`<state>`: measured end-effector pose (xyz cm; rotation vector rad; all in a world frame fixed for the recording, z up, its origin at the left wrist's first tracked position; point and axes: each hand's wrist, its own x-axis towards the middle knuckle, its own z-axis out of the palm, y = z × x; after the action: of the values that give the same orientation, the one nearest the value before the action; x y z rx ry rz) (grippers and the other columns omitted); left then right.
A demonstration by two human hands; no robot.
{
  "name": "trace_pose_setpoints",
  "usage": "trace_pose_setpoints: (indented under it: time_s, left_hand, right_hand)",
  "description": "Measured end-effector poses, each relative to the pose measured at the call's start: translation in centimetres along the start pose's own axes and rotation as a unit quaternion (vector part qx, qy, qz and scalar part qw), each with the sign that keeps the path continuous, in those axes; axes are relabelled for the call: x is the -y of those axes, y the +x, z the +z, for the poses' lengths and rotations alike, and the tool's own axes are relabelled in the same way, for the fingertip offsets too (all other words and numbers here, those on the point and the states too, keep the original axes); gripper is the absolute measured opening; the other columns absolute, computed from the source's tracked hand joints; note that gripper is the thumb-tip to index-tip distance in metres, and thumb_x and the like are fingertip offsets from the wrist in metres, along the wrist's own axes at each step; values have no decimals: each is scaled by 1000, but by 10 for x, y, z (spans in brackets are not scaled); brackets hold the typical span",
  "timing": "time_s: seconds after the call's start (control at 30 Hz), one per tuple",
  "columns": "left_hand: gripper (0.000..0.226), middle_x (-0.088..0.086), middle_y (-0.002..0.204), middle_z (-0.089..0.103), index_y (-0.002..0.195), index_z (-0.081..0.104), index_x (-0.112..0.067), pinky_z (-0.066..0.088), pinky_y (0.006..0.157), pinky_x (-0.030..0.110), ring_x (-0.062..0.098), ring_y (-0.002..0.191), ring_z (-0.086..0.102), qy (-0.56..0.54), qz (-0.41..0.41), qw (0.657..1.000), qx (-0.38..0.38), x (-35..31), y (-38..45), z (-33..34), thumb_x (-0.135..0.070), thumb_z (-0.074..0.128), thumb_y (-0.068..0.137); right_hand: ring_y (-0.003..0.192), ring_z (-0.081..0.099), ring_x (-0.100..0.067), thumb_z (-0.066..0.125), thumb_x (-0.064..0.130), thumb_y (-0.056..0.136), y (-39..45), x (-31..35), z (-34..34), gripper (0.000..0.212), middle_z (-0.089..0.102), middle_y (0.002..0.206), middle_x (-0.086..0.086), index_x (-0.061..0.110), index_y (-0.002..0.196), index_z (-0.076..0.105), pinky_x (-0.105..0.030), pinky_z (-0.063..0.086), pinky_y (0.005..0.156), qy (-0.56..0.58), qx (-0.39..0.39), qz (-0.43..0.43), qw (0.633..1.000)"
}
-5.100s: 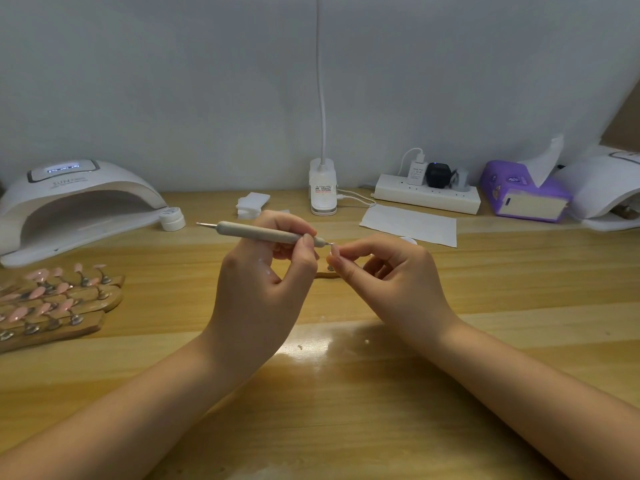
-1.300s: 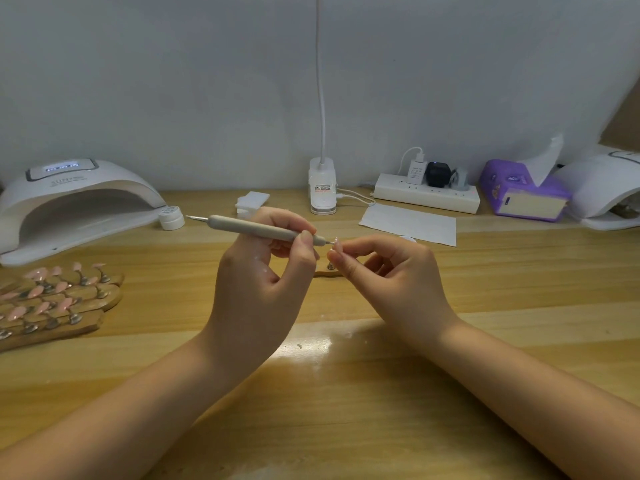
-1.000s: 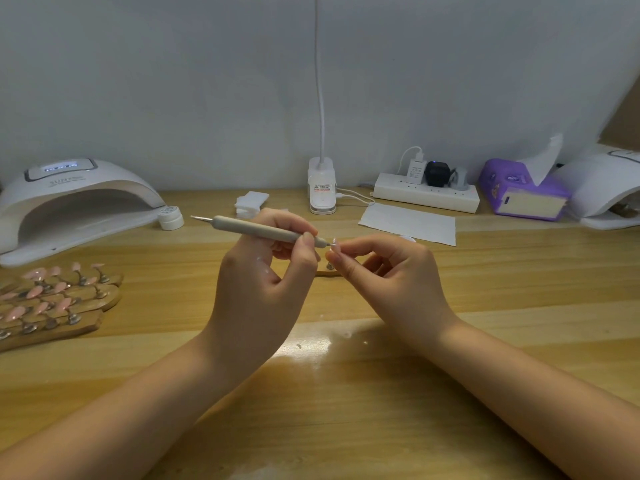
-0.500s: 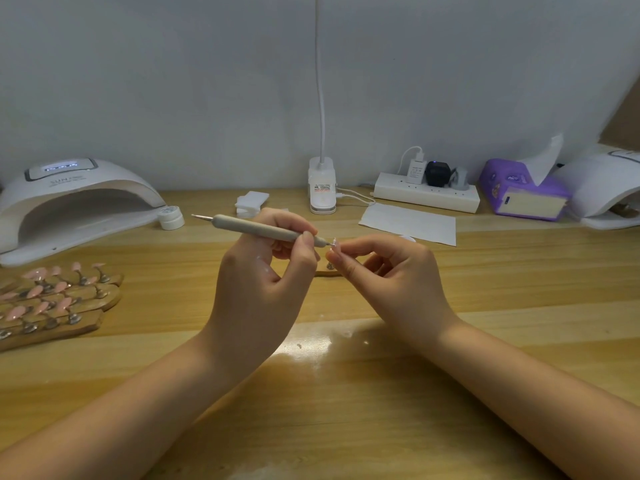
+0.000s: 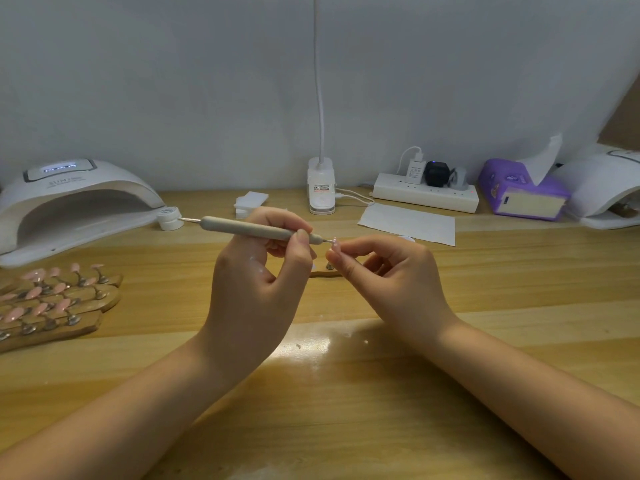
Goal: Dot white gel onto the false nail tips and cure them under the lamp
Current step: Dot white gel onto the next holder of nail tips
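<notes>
My left hand (image 5: 258,289) grips a grey dotting pen (image 5: 249,228), its metal point touching a small false nail tip (image 5: 335,244). My right hand (image 5: 391,278) pinches that tip, on its stand, between thumb and forefinger above the table's middle. A wooden holder (image 5: 325,273) lies on the table behind my hands, mostly hidden. At the left, wooden strips (image 5: 52,306) carry several pink nail tips on metal stands. The white curing lamp (image 5: 69,206) stands at the far left with its display lit. A small white gel pot (image 5: 168,218) sits beside it.
A desk lamp base (image 5: 321,190) stands at the back, with a white power strip (image 5: 426,197), a sheet of white paper (image 5: 407,225) and white pads (image 5: 251,202) near it. A purple tissue box (image 5: 523,195) and a second white lamp (image 5: 606,192) are at the right.
The pen's rear end has tilted slightly up and down while its point stays at the nail tip. Both hands remain in the same place.
</notes>
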<state>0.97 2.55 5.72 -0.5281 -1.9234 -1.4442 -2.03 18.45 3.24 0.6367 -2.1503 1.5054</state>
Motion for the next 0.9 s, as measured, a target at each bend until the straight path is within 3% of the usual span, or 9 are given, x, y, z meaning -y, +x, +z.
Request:
trace_pose_setpoints:
  time_s: [0.9]
  left_hand:
    - [7,-7,79,63,89,58,-25,52,68,21,16,77,64,9,14,1000,14,2,-3,2,-27,52,86]
  right_hand:
    - [57,59,-18,73,23,82,-1,0,0,14,71,78,11,20,96,74,-35,51,51,4,-3,-1,1000]
